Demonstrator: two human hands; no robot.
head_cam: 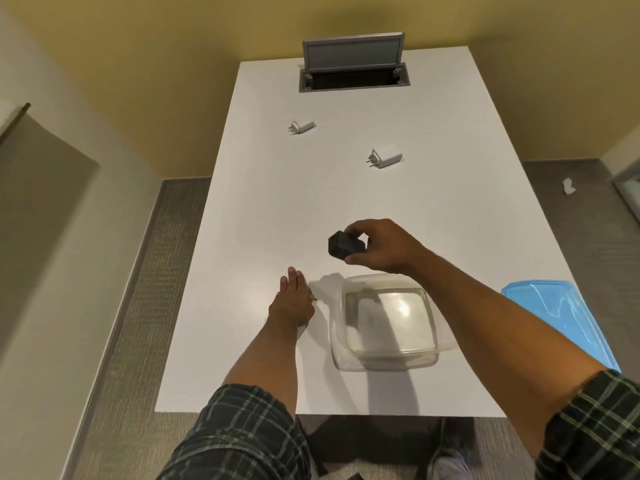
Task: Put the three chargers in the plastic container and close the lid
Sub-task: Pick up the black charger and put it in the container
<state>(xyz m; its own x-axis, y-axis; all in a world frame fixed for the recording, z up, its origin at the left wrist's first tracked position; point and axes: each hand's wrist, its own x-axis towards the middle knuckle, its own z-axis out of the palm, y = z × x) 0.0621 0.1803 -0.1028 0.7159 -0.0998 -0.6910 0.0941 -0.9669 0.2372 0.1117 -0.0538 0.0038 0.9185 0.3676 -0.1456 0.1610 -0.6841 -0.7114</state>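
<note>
Sleeves: dark plaid cuffs at the bottom edge, one on each forearm, nearest the camera.
Left hand: flat and open, palm down on the white surface, fingers pointing toward 12 o'clock, just beside the container at its 9 o'clock, holding nothing.
Small white charger: lying on its side far up the surface at about 11 o'clock, prongs pointing left.
Black charger: pinched in the right hand, raised off the surface at 12 o'clock of the container's far rim.
Plastic container: clear, square, lidless, nothing inside, resting on the surface near its front edge.
Right hand: closed around the black charger, thumb and fingers on opposite faces.
Large white charger: lying on the surface at about 1 o'clock, prongs to the left, well apart from the small one.
Blue lid: flat at the surface's right edge, at 3 o'clock of the container, apart from it.
</note>
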